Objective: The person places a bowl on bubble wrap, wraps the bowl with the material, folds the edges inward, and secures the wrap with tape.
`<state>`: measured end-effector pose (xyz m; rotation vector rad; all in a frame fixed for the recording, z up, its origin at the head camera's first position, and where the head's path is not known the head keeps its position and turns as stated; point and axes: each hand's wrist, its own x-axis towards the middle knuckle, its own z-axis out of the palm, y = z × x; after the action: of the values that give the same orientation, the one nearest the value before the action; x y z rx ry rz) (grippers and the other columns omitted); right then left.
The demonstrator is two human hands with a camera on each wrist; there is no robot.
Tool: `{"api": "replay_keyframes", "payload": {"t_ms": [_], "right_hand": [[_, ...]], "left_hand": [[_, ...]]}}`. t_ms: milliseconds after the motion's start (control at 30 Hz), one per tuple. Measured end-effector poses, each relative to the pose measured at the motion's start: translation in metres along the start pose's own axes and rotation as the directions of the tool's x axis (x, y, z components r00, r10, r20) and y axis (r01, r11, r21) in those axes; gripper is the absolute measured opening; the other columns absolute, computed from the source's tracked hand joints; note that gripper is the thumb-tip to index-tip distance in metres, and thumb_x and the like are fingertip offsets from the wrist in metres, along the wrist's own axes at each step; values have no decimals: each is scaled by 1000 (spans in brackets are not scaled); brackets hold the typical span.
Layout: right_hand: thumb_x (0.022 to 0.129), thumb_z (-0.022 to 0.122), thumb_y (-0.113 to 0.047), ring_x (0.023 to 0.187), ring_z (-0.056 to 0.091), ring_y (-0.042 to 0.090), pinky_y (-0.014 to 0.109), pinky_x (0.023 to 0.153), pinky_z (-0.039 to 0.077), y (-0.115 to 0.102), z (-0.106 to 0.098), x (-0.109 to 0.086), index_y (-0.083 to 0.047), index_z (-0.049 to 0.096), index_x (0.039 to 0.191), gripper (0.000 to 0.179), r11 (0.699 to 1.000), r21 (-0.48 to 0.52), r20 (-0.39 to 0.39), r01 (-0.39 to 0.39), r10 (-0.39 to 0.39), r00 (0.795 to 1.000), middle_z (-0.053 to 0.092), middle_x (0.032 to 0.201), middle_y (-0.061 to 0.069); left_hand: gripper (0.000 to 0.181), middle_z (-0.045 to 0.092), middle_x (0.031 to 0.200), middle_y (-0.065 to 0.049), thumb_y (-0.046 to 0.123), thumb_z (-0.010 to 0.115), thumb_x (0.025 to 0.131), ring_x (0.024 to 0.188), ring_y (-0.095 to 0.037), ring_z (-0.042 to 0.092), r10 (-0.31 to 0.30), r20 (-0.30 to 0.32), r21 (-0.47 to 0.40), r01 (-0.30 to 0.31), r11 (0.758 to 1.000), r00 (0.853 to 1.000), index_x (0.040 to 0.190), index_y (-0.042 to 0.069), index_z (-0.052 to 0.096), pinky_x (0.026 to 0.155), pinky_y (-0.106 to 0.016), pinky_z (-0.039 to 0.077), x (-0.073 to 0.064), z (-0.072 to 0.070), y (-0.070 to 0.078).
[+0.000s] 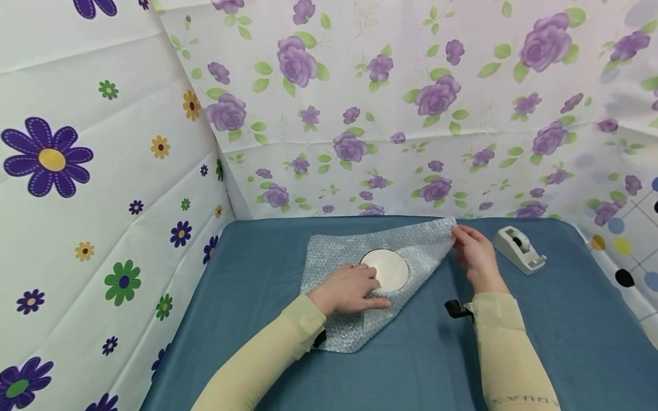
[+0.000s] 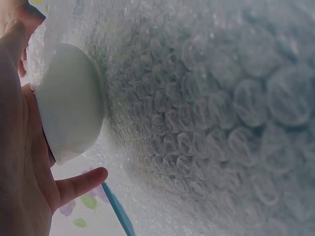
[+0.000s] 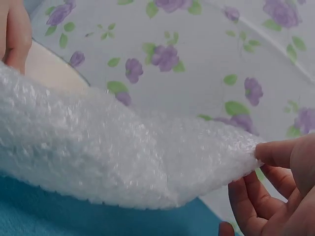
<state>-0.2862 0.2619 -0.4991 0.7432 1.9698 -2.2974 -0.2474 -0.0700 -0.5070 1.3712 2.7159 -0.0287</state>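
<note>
A white bowl point(image 1: 393, 273) with a thin dark rim stands upright on a sheet of bubble wrap point(image 1: 329, 257); the left wrist view shows the bowl point(image 2: 74, 103) from its side. My left hand point(image 1: 352, 287) rests over the bowl's near-left rim, fingers fairly straight and thumb point(image 2: 83, 187) stretched out apart from it. At the sheet's far-right corner, my right hand point(image 1: 475, 254) pinches the bubble wrap between thumb and fingers. That corner is lifted off the table, as the right wrist view shows, and the wrap point(image 3: 123, 152) rises beside the bowl.
A white tape dispenser point(image 1: 519, 249) stands on the blue-covered table point(image 1: 247, 274), just right of my right hand. Flower-patterned sheets point(image 1: 334, 114) hang behind the table and along its left side. A dotted, tiled-pattern sheet point(image 1: 629, 240) lines the right.
</note>
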Motion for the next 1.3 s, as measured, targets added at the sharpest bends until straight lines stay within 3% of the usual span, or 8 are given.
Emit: {"api": "replay_keyframes", "payload": {"t_ms": [433,667,1300], "right_hand": [[105,69,-48,101,60,8,39,99,47,-9,12,-32,-25,71,128,33,976,-147,-38,160,-167,985,65,110,-14],[105,69,-45,101,62,8,28,88,48,-11,20,-50,-18,73,127,35,940,-211,-49,267,-284,958,67,107,-11],[106,69,-40,100,61,10,29,86,49,1,31,-75,-11,75,123,34,903,-239,-93,358,-388,917,69,105,-8]], "left_hand": [[59,57,104,5,72,39,107,89,-11,51,-7,-12,-4,7,1000,1000,120,28,77,78,-37,48,1,0,0],[58,58,105,5,72,40,108,89,-12,51,-6,-16,2,6,1000,1000,119,29,76,78,-37,48,0,-2,1],[57,58,105,5,72,41,107,89,-11,51,-6,-21,-4,6,1000,1000,120,28,76,77,-36,48,0,1,2]]}}
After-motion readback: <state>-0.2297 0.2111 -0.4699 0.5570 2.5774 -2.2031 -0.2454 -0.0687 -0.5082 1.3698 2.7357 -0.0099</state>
